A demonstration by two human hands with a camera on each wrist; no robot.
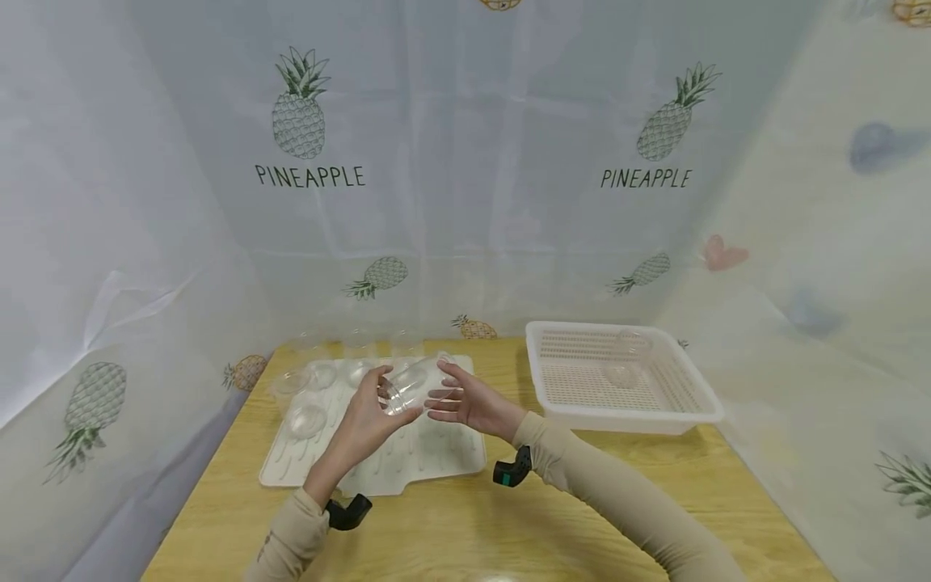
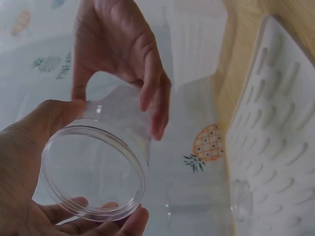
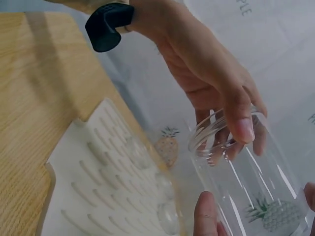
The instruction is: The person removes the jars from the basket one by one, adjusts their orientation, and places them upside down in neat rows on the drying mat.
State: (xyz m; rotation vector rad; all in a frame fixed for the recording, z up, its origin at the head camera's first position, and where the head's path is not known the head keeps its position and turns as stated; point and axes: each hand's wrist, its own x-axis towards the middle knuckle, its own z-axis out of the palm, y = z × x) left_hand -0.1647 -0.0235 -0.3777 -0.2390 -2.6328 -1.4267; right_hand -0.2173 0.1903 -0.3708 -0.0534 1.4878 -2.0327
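Note:
A clear jar [image 1: 410, 388] is held tilted between both hands above a white ridged drying mat [image 1: 444, 461]. My left hand [image 1: 366, 414] grips it around the ringed mouth end, thumb on one side and fingers on the other. At the opposite end my right hand [image 1: 480, 402] holds the jar between thumb and fingers. The round rim of the jar [image 2: 104, 132] faces the camera in the left wrist view. In the right wrist view the left thumb lies over the neck of the jar [image 3: 246, 177], with right fingertips along its lower sides.
Several more clear jars [image 1: 305, 422] stand on and around the mat's left and back edges. A white slotted basket [image 1: 625, 419] sits at the right of the wooden table [image 1: 465, 533], with clear jars [image 1: 621, 372] inside. Pineapple-printed sheeting [image 1: 473, 178] encloses the table's back and sides.

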